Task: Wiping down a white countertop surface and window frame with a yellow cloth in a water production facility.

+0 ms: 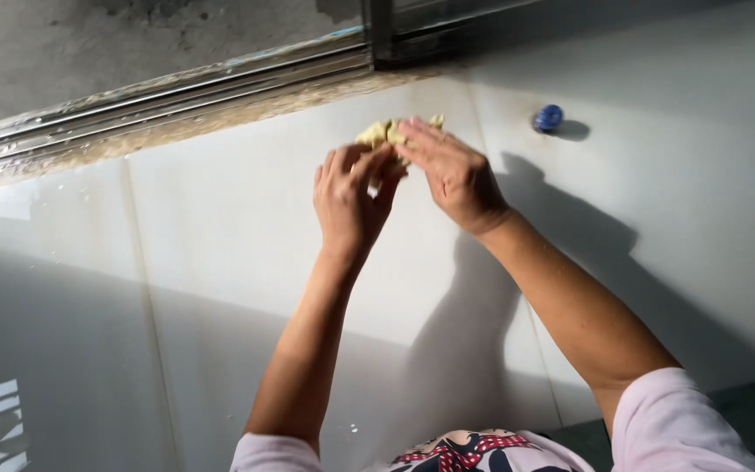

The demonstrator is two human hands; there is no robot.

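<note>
A person looks down at two bare hands held out over a pale tiled floor (220, 253). Both hands hold a small yellow rag (386, 132), all bunched up.

The left hand (348, 199) has its back to the camera. Its fingers are curled up and closed on the lower edge of the rag. The right hand (452, 170) sits at about 2 o'clock from the left hand, and the two hands touch at the fingers. The right hand's fingers lie long and flat, side by side, across the rag, pressing on it. Its thumb is hidden, so how it grips below cannot be told.

The rag pokes out at 12 o'clock from the hands, near the top middle of the view. Only its upper part shows. The rest is hidden by the fingers.

A little round blue thing (549, 117) lies on the floor at 3 o'clock from the rag, well apart from it. It casts a small shadow.

A metal door track (168, 96) runs along the top of the floor, at 11 o'clock from the hands. Past it is a grey rough ground (72, 44).

The arms cast a big dark shadow (570, 227) on the tiles at 4 o'clock. Pink sleeves (683, 428) show at the bottom.
</note>
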